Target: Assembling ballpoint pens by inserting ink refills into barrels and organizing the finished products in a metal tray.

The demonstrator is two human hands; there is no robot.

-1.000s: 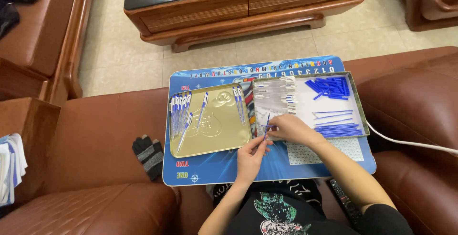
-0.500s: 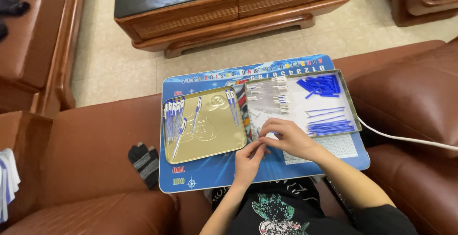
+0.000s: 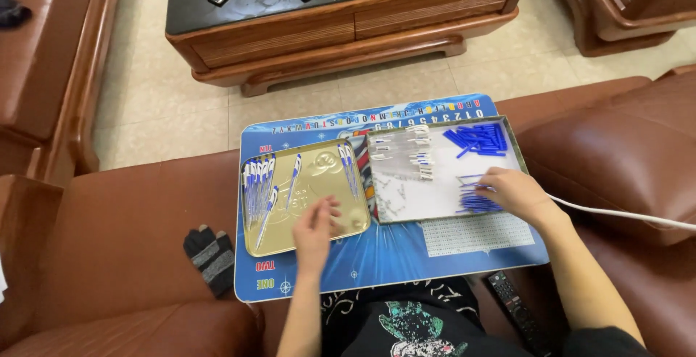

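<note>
Two trays of pen parts on a blue lap board (image 3: 406, 255).
Left hand (image 3: 317, 228), grip loose and empty, over the gold tin tray (image 3: 308, 194) of finished pens (image 3: 258, 187); right hand (image 3: 512, 192) pinching thin blue refills (image 3: 475, 201) at 3 o'clock in the white tray (image 3: 435, 197).

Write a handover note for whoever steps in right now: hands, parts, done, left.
Left hand: over the gold tray, fingers curled; I cannot tell if it holds anything.
Right hand: on the pile of thin blue rods in the white tray, fingers closing on them.
Parts: blue caps heaped at the white tray's far right corner, white clip pieces mid-tray. Both trays sit on a blue board across the lap.
Done: a batch of assembled pens lies in the gold tray's left side, a few more to the right.
Left: plenty of loose rods, caps and clips remain.
</note>
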